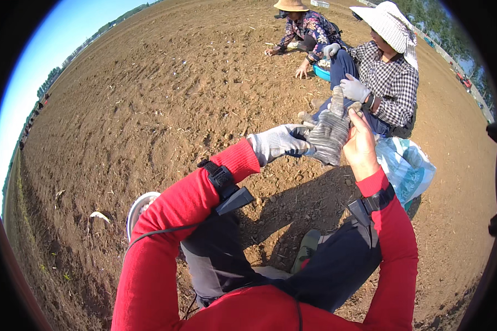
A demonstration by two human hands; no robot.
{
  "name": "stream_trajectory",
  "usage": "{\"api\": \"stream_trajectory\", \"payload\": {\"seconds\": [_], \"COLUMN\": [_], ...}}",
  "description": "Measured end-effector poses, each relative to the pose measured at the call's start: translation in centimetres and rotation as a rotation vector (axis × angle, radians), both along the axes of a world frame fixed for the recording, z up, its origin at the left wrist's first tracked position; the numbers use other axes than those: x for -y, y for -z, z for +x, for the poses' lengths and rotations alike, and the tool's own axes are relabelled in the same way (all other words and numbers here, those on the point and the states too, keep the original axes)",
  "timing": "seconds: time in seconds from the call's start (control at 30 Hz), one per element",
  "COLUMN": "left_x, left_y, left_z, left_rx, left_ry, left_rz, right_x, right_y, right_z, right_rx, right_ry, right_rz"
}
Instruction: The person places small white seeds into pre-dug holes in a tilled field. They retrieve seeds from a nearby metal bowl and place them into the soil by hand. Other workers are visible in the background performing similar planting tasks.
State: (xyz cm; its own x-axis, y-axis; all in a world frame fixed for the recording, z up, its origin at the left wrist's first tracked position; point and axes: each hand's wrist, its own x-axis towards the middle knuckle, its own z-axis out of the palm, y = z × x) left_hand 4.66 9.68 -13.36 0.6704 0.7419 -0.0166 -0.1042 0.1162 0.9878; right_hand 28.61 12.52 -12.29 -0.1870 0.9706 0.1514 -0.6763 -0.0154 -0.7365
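Observation:
Between my two hands is a grey striped knit work glove (328,134), its soiled fingers pointing up and away from me. My left hand (281,142), in a pale glove with a darker palm side, pinches the knit glove's lower left edge. Bare, my right hand (361,142) holds its right side, with the thumb near the glove's fingertips. Black straps with small dark devices are around both of my red sleeves.
Tilled soil (170,124) lies ahead. A white basin (143,209) stands beside my left arm, a white and teal sack (406,169) at the right. Two people crouch ahead: one in a checked shirt (391,82), one in a floral top (310,31) by a blue basin (322,73).

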Motion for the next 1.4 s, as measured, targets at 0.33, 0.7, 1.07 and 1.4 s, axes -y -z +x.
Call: {"api": "stream_trajectory", "payload": {"seconds": [0.33,0.7,1.07,1.4], "left_x": [-3.6,-7.2,-3.4,-2.8], "left_y": [-0.8,1.0,0.4,2.8], "left_z": [3.5,10.0,-0.1,-0.6], "left_rx": [-0.385,-0.219,-0.293,-0.414], "left_ry": [-0.666,-0.678,-0.698,-0.452], "left_rz": [0.369,0.231,0.209,0.329], "right_x": [1.4,-0.5,-1.2,0.5], "right_y": [0.6,2.7,1.2,2.2], "right_z": [-2.1,-1.4,-5.7,-6.0], "right_rx": [0.955,0.729,1.201,1.396], "right_ry": [0.316,0.403,0.364,0.297], "right_rz": [0.58,0.098,0.642,0.712]}}
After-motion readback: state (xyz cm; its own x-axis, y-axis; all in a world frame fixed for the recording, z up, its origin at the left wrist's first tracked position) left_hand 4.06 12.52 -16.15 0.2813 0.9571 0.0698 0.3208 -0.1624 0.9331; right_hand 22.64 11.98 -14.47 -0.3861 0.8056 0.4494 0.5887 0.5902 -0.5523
